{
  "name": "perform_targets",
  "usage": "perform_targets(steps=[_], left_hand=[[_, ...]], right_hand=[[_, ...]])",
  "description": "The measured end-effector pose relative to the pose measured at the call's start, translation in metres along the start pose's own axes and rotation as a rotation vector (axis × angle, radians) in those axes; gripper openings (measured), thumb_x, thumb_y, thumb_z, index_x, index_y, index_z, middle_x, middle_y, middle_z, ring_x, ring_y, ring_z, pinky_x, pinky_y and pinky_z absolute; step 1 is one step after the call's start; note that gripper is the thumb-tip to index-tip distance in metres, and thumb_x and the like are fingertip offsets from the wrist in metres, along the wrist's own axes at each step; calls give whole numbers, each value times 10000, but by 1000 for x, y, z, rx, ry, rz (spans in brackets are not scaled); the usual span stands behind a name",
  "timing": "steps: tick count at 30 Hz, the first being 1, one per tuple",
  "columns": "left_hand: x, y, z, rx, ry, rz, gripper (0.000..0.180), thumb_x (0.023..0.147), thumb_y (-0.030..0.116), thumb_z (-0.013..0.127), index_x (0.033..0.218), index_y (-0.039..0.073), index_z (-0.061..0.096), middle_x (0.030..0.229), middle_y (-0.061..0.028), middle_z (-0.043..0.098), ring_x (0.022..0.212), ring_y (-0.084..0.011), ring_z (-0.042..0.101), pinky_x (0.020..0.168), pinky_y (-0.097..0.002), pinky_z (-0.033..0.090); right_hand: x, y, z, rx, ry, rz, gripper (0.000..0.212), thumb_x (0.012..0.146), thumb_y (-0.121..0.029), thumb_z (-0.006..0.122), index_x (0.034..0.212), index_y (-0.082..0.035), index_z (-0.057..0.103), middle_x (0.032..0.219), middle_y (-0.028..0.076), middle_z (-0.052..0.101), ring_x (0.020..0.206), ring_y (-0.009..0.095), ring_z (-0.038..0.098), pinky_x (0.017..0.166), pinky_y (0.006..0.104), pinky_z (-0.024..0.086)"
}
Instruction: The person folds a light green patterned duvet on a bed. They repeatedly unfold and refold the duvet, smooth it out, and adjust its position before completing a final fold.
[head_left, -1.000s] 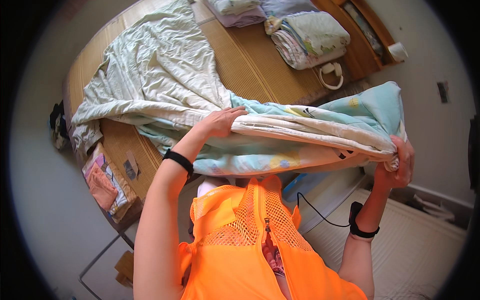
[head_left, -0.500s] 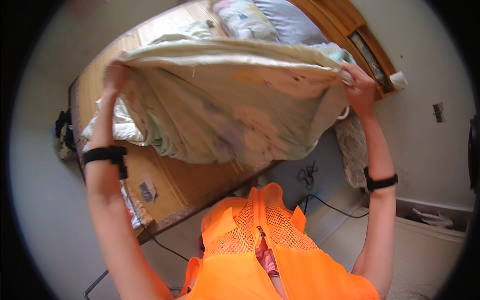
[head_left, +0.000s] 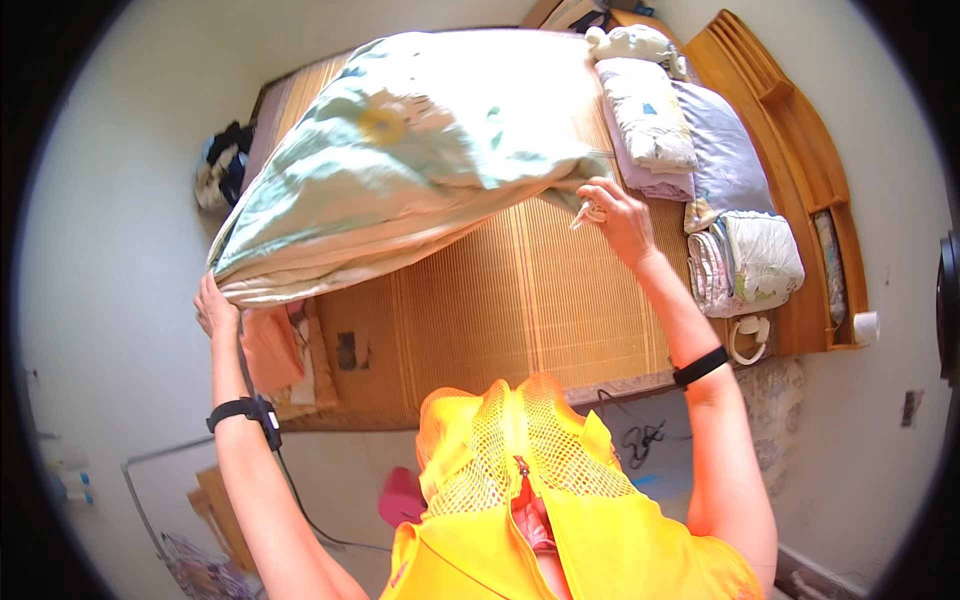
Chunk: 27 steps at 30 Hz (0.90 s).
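Observation:
A pale green printed duvet cover (head_left: 335,195) spreads over the far left part of the bed, its far side washed out by bright light. My left hand (head_left: 217,308) is closed on its near left corner, at the bed's left edge. Over the middle of the bed, my right hand (head_left: 622,222) grips the cover's near right edge, with a bunched whitish end hanging from the fingers. Between my hands the near edge sags in folds above the woven bed mat (head_left: 480,300).
Folded bedding (head_left: 648,115), a grey-blue pillow (head_left: 730,150) and a folded quilt (head_left: 765,265) lie by the wooden headboard (head_left: 800,170). White headphones (head_left: 748,340) rest near them. Folded pink cloth (head_left: 272,350) lies at the near left. A black cable (head_left: 640,440) is on the floor.
The duvet cover has gone from hanging raised between my hands to spreading out over the bed. Both hands have come lower in view, and the mat and folded bedding now show.

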<state>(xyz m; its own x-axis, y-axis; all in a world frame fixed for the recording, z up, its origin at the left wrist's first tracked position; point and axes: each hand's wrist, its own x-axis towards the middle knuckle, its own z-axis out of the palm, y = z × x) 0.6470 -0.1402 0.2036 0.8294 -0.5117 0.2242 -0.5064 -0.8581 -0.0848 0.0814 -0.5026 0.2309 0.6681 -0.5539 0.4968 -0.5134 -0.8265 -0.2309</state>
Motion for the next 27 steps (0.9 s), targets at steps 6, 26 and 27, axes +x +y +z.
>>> perform_targets(steps=[6,26,27], left_hand=[[-164,90,104,-472,-662,238,641,731,161,739,1297,-7,491,1313,-210,511,1229,-347,485,1061,-404,380],[-285,376,52,-1004,-116,352,566,756,121,738,1237,17,458,1227,-154,484,1169,-336,469,995,-388,402],[-285,376,56,-990,-145,273,564,759,123,733,1240,20,455,1224,-154,481,1164,-334,469,991,-390,404]], right_hand=[[-62,17,45,144,-222,105,335,759,-217,742,1050,-133,599,973,36,639,798,264,667,677,374,563],[-43,12,-27,405,-415,-143,250,703,51,654,911,-85,668,886,42,651,852,252,633,719,353,524],[-45,10,-28,420,-394,-128,248,701,57,652,906,-83,666,883,40,650,848,249,630,718,353,522]])
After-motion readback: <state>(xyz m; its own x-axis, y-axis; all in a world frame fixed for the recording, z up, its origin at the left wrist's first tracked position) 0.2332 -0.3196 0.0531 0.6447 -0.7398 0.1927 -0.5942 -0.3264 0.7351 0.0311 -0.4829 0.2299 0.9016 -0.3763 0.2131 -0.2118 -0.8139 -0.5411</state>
